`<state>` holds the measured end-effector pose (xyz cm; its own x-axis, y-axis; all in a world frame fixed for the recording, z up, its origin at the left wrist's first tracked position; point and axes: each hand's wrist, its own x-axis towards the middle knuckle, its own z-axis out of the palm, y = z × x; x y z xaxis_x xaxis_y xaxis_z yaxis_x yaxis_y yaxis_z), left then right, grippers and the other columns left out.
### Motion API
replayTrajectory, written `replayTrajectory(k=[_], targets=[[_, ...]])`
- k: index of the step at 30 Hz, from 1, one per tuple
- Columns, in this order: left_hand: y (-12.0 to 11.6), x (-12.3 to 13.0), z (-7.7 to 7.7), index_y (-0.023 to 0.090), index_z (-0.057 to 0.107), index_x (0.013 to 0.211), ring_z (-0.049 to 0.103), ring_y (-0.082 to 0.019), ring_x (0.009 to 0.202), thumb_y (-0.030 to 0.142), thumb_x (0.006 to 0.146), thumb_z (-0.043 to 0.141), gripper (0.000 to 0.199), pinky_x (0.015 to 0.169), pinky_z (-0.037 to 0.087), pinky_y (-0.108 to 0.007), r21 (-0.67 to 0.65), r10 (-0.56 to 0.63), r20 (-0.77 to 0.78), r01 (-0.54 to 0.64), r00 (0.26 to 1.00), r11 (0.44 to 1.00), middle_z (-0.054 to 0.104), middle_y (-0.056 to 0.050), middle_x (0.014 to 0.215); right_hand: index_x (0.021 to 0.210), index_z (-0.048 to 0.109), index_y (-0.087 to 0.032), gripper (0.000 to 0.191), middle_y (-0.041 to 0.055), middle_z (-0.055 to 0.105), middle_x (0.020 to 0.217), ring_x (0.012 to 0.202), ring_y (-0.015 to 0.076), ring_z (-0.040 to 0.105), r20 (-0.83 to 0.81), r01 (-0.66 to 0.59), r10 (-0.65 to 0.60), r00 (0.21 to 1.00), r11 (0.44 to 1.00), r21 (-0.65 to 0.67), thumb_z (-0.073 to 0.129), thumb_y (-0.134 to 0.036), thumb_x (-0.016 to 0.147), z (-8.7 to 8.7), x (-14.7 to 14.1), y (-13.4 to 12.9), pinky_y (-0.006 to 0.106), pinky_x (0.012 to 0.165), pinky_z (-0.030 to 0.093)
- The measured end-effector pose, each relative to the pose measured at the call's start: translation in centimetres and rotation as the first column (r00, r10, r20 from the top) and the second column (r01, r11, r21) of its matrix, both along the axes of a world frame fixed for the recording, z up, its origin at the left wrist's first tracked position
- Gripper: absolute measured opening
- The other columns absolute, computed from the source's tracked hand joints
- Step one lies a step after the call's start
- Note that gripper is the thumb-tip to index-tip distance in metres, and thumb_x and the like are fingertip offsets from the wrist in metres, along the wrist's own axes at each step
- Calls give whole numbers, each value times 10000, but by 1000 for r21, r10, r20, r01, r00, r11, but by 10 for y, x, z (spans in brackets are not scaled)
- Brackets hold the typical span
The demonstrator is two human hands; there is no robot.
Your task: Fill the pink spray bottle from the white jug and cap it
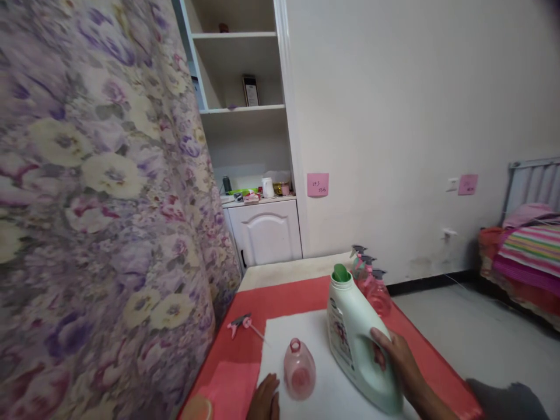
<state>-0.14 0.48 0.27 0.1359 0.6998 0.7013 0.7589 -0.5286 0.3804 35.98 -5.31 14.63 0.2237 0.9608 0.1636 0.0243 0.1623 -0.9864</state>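
In my right hand [400, 359] is the handle of a large pale green detergent jug [356, 338]. The jug leans to the left, its uncapped mouth showing a green pour spout [340, 272]. Left of it, a see-through pink spray bottle [300, 373] stands on a white sheet [321, 332] with its neck uncovered. My left hand [266, 398] lies by the bottle's lower left side, fingers stretched out and holding nothing. A trigger sprayer head [242, 324], pink and dark grey with a thin tube, rests on the red cloth [249, 303] to the left.
Several spray bottles [377, 291] with trigger heads stand at the table's right edge, behind the jug. A round tan object [198, 407] sits at the lower left. Beyond are a floral curtain [109, 204], a white cabinet [266, 230] and a bed [531, 251].
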Motion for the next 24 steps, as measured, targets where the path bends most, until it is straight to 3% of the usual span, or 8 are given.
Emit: replayTrajectory(k=[4,8,13,17,20,24], targets=[[-12,8,26,235,776,899,741,-261,920,544,817,551,391,834,614,-356,-200,31,225,15,974,980,792,-85,980,545,453,-214,525,-41,472,455,489,136,449,63,-5,10,998,996,-89,477,-660,820,-8,18,-22,267,532,349],[-21,26,65,224,759,926,722,-269,956,538,797,579,384,887,584,-373,-284,40,412,87,911,955,783,-91,991,545,449,-225,534,-33,484,419,459,149,470,197,-6,42,980,984,-180,470,-701,785,0,32,-29,280,537,377],[-18,57,124,225,694,1096,621,-277,1152,418,809,598,359,1034,464,-433,-342,-49,424,210,904,916,703,-99,1201,584,478,-212,563,-25,493,431,427,137,460,363,-12,89,927,977,-211,479,-757,725,24,39,-28,262,474,366],[-5,70,159,238,658,1156,579,-283,1199,254,707,672,450,1059,419,-421,-450,-189,422,386,887,806,673,-86,1249,697,556,-187,582,-22,509,525,427,119,445,460,-89,218,861,954,-286,482,-765,712,43,37,-26,226,396,347],[5,73,168,235,683,1069,608,-268,1138,135,639,670,441,1017,436,-370,-502,-262,451,485,853,716,709,-67,1157,781,615,-170,590,-6,550,609,473,120,461,547,-142,307,779,935,-324,473,-741,737,58,32,-26,210,392,342],[16,72,154,209,683,996,648,-255,1048,150,671,664,331,943,470,-340,-458,-320,579,624,750,633,731,-70,1050,792,659,-175,472,22,647,698,612,174,553,640,-124,311,702,939,-321,567,-634,731,75,25,-24,212,472,400]])
